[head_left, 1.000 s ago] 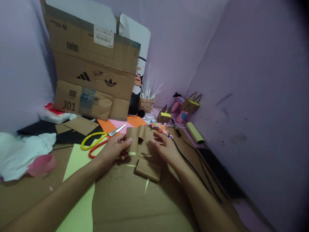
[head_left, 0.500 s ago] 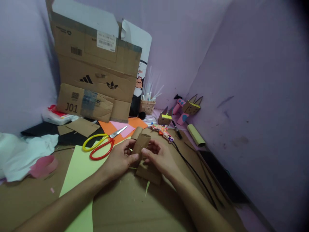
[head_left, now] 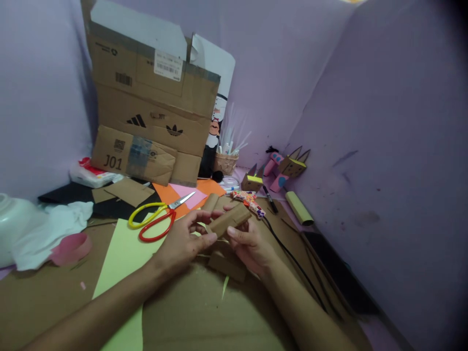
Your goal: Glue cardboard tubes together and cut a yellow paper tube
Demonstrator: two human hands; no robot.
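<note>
Between both hands I hold a small brown cardboard tube (head_left: 231, 221), tilted with its right end higher. My left hand (head_left: 190, 236) grips its left end between thumb and fingers. My right hand (head_left: 250, 243) has its thumb on the near side of the tube and its fingers behind. Below, a folded piece of cardboard (head_left: 227, 265) lies on the cardboard sheet. Another cardboard roll (head_left: 210, 202) lies just behind the left fingers. Scissors (head_left: 161, 219) with one yellow and one red handle lie left of my left hand, blades apart.
Yellow-green paper (head_left: 124, 273) lies under my left forearm. A glue gun (head_left: 250, 201) with a patterned cover trails a black cable (head_left: 288, 256) past my right arm. Cardboard boxes (head_left: 153, 107) stand at the back, beside a basket of glue sticks (head_left: 226, 162). White cloth (head_left: 54, 229) lies left.
The tube has turned from nearly upright to a slant, its upper end swinging right. My right hand has moved slightly right. More of a white container shows at the left edge.
</note>
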